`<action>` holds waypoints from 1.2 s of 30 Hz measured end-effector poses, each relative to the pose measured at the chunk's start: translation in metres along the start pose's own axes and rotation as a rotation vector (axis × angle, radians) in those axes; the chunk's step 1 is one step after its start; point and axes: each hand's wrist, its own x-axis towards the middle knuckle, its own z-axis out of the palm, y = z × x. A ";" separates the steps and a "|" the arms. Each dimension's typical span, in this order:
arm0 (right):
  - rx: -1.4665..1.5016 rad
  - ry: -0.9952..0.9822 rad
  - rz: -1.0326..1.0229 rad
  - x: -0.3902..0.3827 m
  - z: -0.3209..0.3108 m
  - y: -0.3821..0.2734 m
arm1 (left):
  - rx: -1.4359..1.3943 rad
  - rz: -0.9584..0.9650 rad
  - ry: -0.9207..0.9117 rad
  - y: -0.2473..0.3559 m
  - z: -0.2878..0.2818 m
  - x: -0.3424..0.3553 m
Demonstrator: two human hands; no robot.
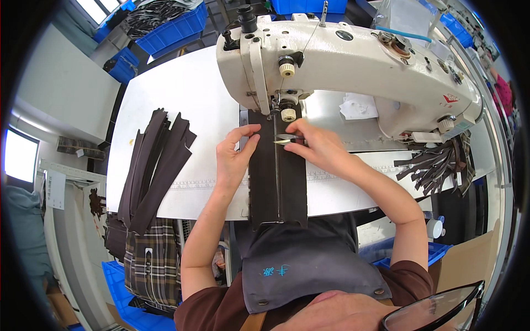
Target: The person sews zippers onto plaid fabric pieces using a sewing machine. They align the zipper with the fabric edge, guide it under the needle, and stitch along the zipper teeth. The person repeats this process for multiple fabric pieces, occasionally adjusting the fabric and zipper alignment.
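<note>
Under the needle of the white sewing machine (331, 52) lies a dark brown fabric panel (264, 187) with a zipper (277, 182) running down its middle. My right hand (320, 144) holds a small pair of thread snips (284, 139), their parted blades over the zipper just below the presser foot. At the panel's left edge is my left hand (234, 151), with thumb and forefinger apart and their tips over the cloth. Whether those tips press on it I cannot tell. The panel's near end hangs over the table edge towards my apron.
Dark fabric strips (154, 165) are stacked left on the white table (190, 83). At the right lies a bundle of dark zipper pieces (436, 165). A white scrap (359, 106) rests under the machine arm. Below left, a blue bin (124, 292) holds plaid fabric (152, 259).
</note>
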 end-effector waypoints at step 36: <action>-0.083 0.090 -0.358 0.044 0.025 0.040 | 0.189 -0.050 -0.183 -0.022 -0.009 0.010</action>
